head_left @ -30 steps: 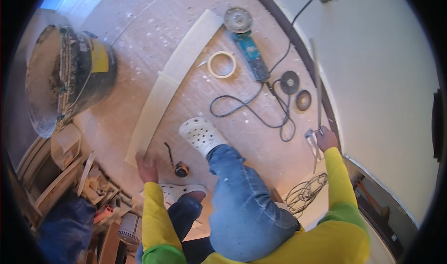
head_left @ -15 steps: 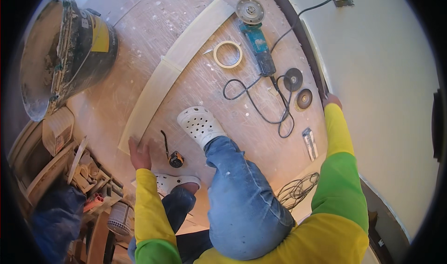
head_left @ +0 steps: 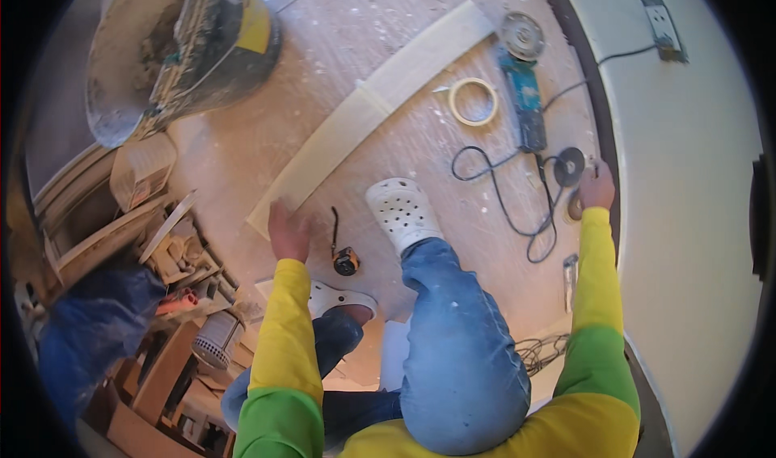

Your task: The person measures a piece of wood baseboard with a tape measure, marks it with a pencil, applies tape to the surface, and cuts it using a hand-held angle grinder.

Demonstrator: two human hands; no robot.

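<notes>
On the dusty, pinkish floor (head_left: 420, 155), a long pale flat strip (head_left: 327, 149), with its long axis on a diagonal from lower left to upper right. Near end under the left hand (head_left: 288, 230); far end pointed away from the person, just beside the disc of a teal angle grinder (head_left: 529, 114). A narrow raised band (head_left: 373, 100) across the middle, roughly square to that axis. Left hand blurred, impossible to tell whether flat on the strip or pinching an edge. Right hand (head_left: 596, 187) well apart, near the dark skirting (head_left: 608, 106), with fingers curled; impossible to tell whether around anything. Just beside it, a black abrasive disc (head_left: 570, 167) and a smaller disc (head_left: 575, 207), partly hidden.

Between strip and grinder, a roll of masking tape (head_left: 453, 104). Near the left hand, an orange-and-black tape measure (head_left: 346, 261). Farther left, a tilted, dirt-caked bucket (head_left: 252, 66), above a heap of wood offcuts (head_left: 190, 252) and a blue sheet (head_left: 101, 312). Along the right, a pale wall (head_left: 687, 240) with a socket (head_left: 663, 25).
</notes>
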